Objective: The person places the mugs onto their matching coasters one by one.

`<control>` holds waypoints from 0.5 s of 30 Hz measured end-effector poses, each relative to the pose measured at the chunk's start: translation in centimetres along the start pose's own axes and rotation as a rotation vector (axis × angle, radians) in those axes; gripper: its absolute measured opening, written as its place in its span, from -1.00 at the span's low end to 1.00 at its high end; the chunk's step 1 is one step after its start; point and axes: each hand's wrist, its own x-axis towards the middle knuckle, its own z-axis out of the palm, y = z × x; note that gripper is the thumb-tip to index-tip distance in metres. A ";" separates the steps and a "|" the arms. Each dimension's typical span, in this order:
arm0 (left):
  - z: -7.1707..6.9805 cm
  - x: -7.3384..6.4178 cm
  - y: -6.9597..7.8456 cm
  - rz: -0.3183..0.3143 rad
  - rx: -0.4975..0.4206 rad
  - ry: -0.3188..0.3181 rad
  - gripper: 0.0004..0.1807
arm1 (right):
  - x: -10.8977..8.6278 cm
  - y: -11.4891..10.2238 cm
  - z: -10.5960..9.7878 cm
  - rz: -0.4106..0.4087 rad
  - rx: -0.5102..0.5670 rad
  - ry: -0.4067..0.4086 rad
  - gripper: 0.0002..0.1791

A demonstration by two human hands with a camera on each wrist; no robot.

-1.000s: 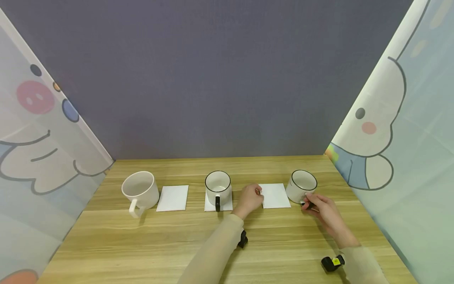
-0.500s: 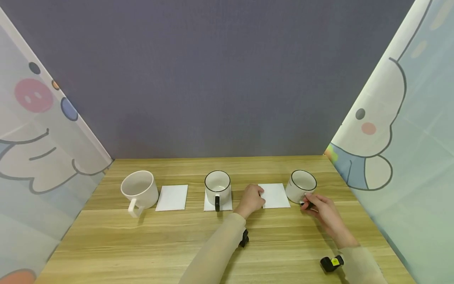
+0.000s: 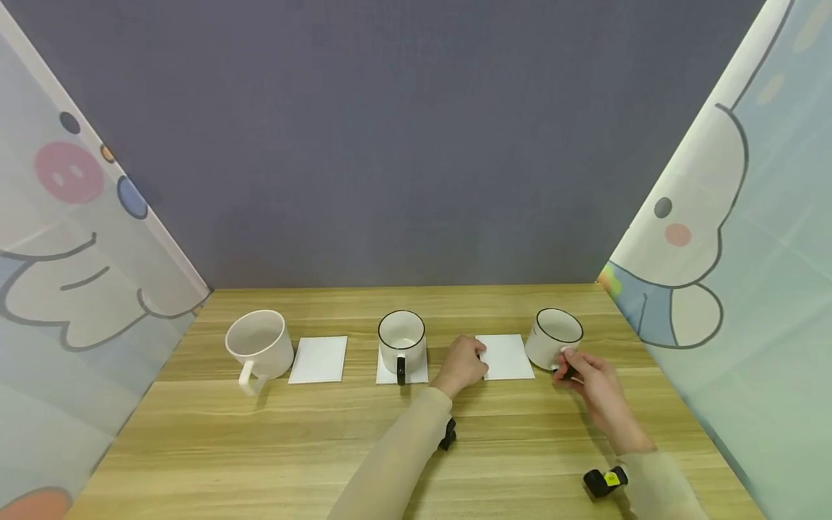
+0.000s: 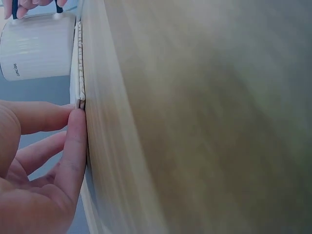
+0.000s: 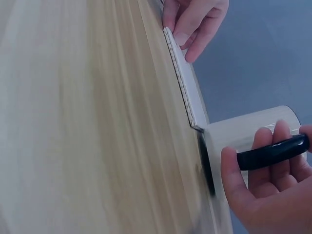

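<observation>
A white mug with a black rim (image 3: 547,348) stands at the right of the table, just beside a square white coaster (image 3: 508,357). My right hand (image 3: 594,383) grips the mug's black handle (image 5: 273,152), fingers curled around it in the right wrist view. At the coaster's left edge is my left hand (image 3: 463,365). Its thumb and a finger (image 4: 74,134) pinch that edge in the left wrist view. Small dark lettering (image 4: 15,70) shows on the mug's side. The handle is mostly covered by my right fingers in the head view.
Left of my left hand, a second black-rimmed mug (image 3: 398,343) stands on another white coaster (image 3: 419,374), black handle toward me. Farther left lie a bare white coaster (image 3: 318,360) and a wider all-white mug (image 3: 276,354). A grey panel (image 3: 403,144) rises behind the wooden table (image 3: 260,448).
My left hand has shifted slightly right, its fingers now overlapping the coaster's left edge. The right hand keeps its hold on the mug's handle, and the mugs have stayed in place.
</observation>
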 end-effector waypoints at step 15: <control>-0.1 0.1 0.4 0.004 -0.008 0.002 -0.60 | -0.3 -0.6 0.8 -0.009 0.113 0.045 -0.70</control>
